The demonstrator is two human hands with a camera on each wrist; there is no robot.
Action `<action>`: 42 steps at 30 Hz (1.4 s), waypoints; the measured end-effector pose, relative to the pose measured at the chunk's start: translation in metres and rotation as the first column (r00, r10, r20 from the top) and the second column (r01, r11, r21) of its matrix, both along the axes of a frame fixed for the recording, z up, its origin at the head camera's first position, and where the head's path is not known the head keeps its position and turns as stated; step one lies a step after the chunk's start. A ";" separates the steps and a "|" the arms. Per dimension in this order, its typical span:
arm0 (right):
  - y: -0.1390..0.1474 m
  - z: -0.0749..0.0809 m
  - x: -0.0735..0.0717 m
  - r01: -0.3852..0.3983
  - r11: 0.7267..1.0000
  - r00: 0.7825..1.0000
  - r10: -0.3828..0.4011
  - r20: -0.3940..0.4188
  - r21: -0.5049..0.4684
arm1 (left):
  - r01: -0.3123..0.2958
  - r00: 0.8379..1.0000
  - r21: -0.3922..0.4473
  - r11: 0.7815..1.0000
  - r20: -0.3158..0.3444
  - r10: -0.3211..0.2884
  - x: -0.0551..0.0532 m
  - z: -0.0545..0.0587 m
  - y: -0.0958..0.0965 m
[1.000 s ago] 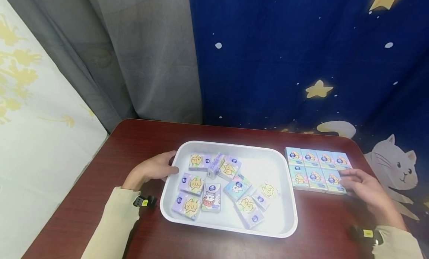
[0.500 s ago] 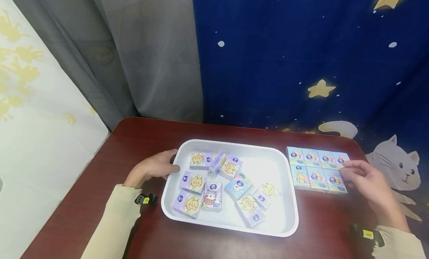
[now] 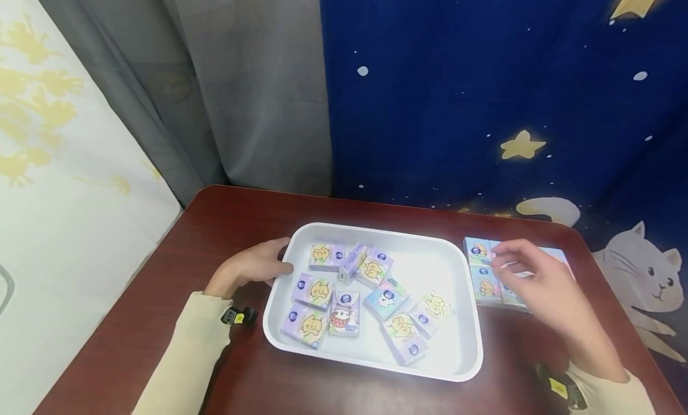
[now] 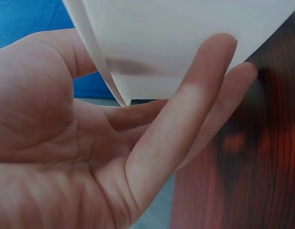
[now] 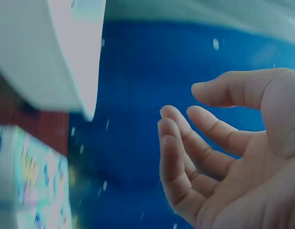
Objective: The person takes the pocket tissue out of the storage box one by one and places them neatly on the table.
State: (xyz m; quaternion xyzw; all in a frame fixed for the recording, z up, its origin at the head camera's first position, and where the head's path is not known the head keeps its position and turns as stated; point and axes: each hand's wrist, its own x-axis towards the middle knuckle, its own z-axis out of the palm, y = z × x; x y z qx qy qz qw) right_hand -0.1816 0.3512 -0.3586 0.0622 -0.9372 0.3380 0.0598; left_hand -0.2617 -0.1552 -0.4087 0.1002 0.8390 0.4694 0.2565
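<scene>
My left hand (image 3: 258, 263) grips the left side of a white plastic tray (image 3: 421, 266), thumb over the rim. In the left wrist view its fingers (image 4: 185, 109) lie along the tray's outer wall. Inside the tray several small tissue packs lie loosely, mostly lilac ones (image 3: 313, 291) with a cartoon puppy, plus a blue one (image 3: 386, 299). My right hand (image 3: 545, 289), holding nothing, hovers over a neat two-row block of blue tissue packs (image 3: 486, 286) and hides part of it. In the right wrist view the thumb and loosely bent fingers (image 5: 199, 152) stand apart.
The dark red wooden table (image 3: 231, 224) has rounded far corners. Behind it hang a grey curtain (image 3: 263, 104) and a blue curtain (image 3: 419, 116) with stars and a cat. White patterned cloth (image 3: 80, 224) hangs at the left.
My right hand has moved left from the right end of the blue block to over its middle. The left hand stays at the tray's side; the view has shifted slightly.
</scene>
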 end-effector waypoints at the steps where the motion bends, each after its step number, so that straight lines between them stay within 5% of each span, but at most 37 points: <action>1: -0.009 0.002 0.000 -0.039 0.999 0.999 0.039 -0.010 0.003 | 0.002 1.000 0.000 1.000 -0.002 -0.002 0.000 0.000 0.000; 5: -0.044 0.012 -0.007 -0.190 0.981 0.982 0.190 0.006 0.033 | 0.006 1.000 0.007 1.000 0.000 -0.006 0.000 0.001 0.000; 10: -0.082 0.017 -0.020 -0.368 0.922 0.929 0.359 0.092 0.120 | 0.011 1.000 0.012 1.000 0.001 -0.011 0.000 0.001 0.000; 18: -0.133 0.016 -0.029 -0.545 0.745 0.838 0.475 0.267 0.384 | -0.003 1.000 -0.007 1.000 -0.007 0.003 0.000 0.000 0.000; 25: -0.155 0.004 -0.031 -0.684 0.576 0.729 0.520 0.445 0.448 | 0.005 1.000 -0.017 1.000 -0.017 -0.005 -0.001 -0.001 0.000; 27: -0.159 0.001 -0.032 -0.699 0.546 0.714 0.516 0.473 0.462 | 0.003 1.000 -0.018 1.000 -0.018 -0.003 -0.001 -0.001 0.000; 31: -0.163 -0.005 -0.034 -0.702 0.527 0.712 0.501 0.493 0.479 | 0.002 1.000 -0.020 1.000 -0.017 -0.002 -0.001 -0.002 0.000; 36: -0.167 -0.013 -0.035 -0.695 0.553 0.717 0.487 0.498 0.459 | 0.001 1.000 -0.018 1.000 -0.014 -0.001 -0.001 -0.002 0.000; 42: -0.169 -0.023 -0.036 -0.688 0.552 0.725 0.499 0.475 0.471 | 0.000 1.000 -0.012 1.000 -0.012 0.000 -0.001 -0.001 0.000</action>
